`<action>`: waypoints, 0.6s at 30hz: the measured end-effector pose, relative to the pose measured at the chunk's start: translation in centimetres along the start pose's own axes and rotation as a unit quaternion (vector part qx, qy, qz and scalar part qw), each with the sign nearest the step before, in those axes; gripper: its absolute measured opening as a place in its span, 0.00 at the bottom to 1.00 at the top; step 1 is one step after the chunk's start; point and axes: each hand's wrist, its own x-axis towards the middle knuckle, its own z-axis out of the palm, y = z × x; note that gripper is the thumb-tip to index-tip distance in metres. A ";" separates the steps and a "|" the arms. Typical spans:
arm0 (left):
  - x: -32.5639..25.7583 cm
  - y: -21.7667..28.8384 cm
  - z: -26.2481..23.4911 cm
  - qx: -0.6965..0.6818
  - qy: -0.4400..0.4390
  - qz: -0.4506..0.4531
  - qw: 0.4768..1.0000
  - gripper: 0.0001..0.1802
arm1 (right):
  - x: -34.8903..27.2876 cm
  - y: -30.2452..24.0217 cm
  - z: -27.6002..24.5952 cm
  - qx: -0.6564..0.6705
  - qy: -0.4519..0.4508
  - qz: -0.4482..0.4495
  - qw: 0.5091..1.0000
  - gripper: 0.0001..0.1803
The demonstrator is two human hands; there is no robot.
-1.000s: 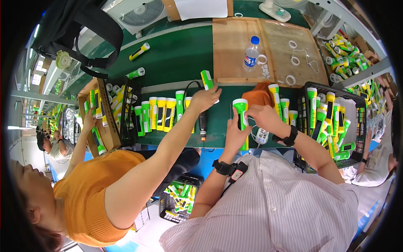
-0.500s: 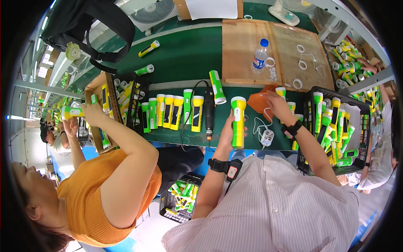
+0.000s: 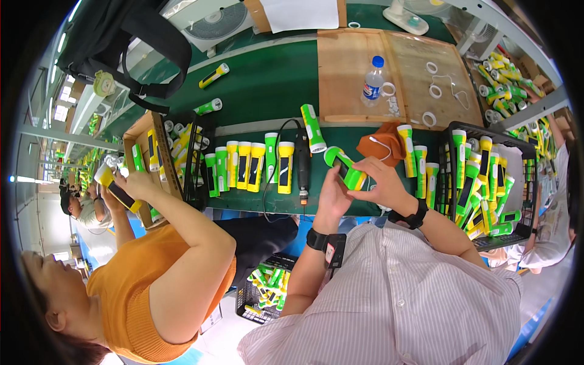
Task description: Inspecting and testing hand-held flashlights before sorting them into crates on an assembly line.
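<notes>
A green and yellow flashlight point(image 3: 344, 165) with a dark panel is held tilted above the bench's front edge, its head toward the upper left. My left hand point(image 3: 333, 198) is closed around its lower side. From the right, my right hand point(image 3: 384, 185) pinches the tail end between thumb and fingers. Just beyond the right hand lies a crumpled orange cloth point(image 3: 380, 146) with a white cable across it. Several upright flashlights point(image 3: 421, 170) stand right of the cloth. A black power screwdriver point(image 3: 302, 164) lies to the left, near another green and yellow flashlight point(image 3: 312, 129).
More flashlights point(image 3: 255, 165) stand in a row at left. A black crate point(image 3: 447, 182) full of flashlights is at right. A water bottle point(image 3: 373, 82) and white rings point(image 3: 429, 119) sit on a wooden board point(image 3: 347, 73). At left, a co-worker in orange point(image 3: 164, 274) handles another flashlight point(image 3: 118, 190).
My right hand has left the orange cloth and moved left onto the held flashlight. The flashlight has gone from upright to tilted, with a dark panel showing. The co-worker's flashlight has turned.
</notes>
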 end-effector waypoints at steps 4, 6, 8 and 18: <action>0.0 -2.2 1.4 0.155 0.020 0.156 0.975 0.27 | -1.4 1.5 -0.5 0.002 -0.008 0.133 0.991 0.26; 0.4 -3.2 1.6 0.317 -0.026 0.196 0.927 0.37 | -2.6 2.5 -0.5 0.073 -0.037 0.227 0.970 0.25; 2.0 -3.4 1.3 0.457 -0.106 0.165 0.868 0.34 | -4.6 4.0 -1.3 0.152 -0.028 0.286 0.946 0.27; 11.4 5.2 -6.6 0.807 0.252 0.373 0.384 0.34 | -20.6 13.4 -16.9 0.024 0.489 0.500 0.714 0.18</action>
